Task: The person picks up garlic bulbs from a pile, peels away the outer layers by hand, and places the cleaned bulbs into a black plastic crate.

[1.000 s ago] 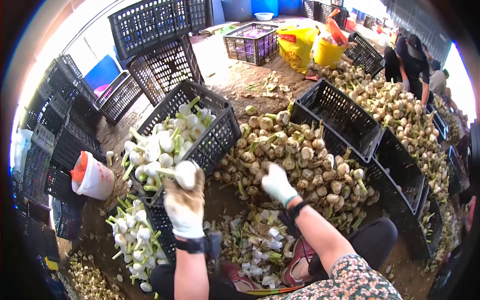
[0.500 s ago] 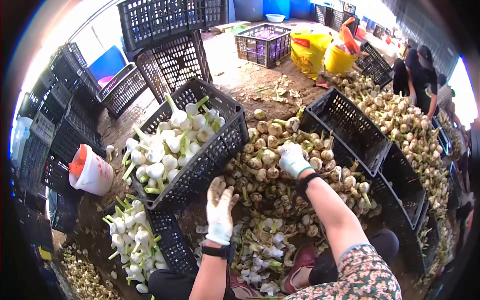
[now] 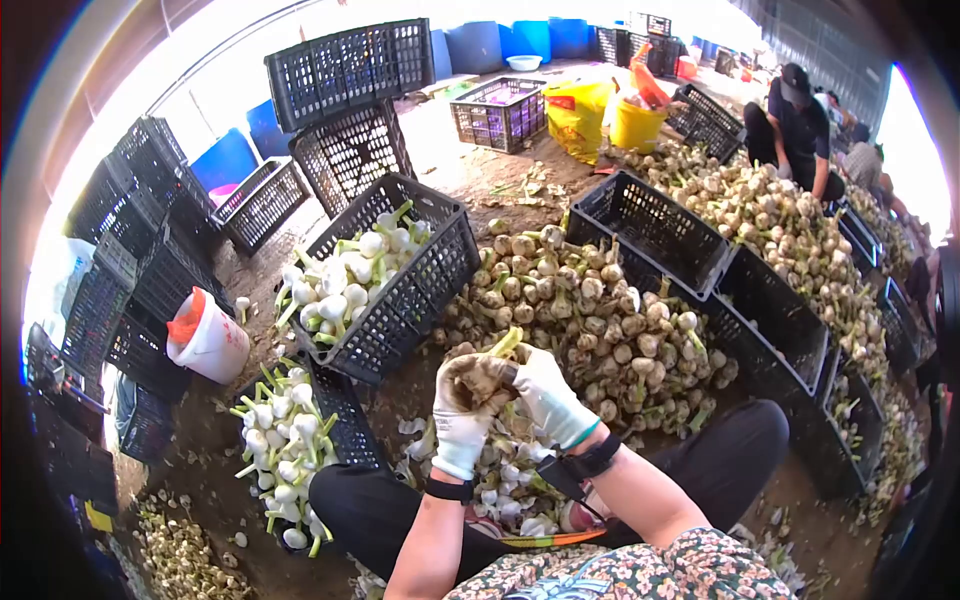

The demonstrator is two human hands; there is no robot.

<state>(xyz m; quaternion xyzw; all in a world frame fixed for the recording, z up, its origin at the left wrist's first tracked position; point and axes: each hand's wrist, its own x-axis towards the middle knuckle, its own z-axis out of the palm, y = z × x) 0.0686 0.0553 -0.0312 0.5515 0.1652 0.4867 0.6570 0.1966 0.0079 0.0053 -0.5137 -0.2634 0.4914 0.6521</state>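
Observation:
Both my gloved hands meet in front of me around a garlic bulb with a short greenish stem (image 3: 507, 342) pointing up. My left hand (image 3: 460, 425) curls round its brown, soil-stained side. From the right, my right hand (image 3: 550, 398) closes on it, with a small dark patch at the thumb that I cannot make out. Fingers cover much of the bulb. Below lie peeled white skins (image 3: 505, 480). Just beyond the hands rises a heap of unpeeled garlic (image 3: 600, 330). Cleaned white bulbs (image 3: 345, 275) fill part of a tilted black crate (image 3: 410, 305) at the left.
More cleaned garlic (image 3: 290, 440) lies left of my knee. A white bucket (image 3: 210, 345) stands farther left, near stacked crates (image 3: 345, 75). Black crates (image 3: 650, 235) line the right side. A co-worker in dark clothes (image 3: 800, 130) crouches by another garlic pile (image 3: 780, 240).
My right hand has come back from the heap to meet the left. The left hand, open before, now curls round a garlic bulb. The view has shifted slightly.

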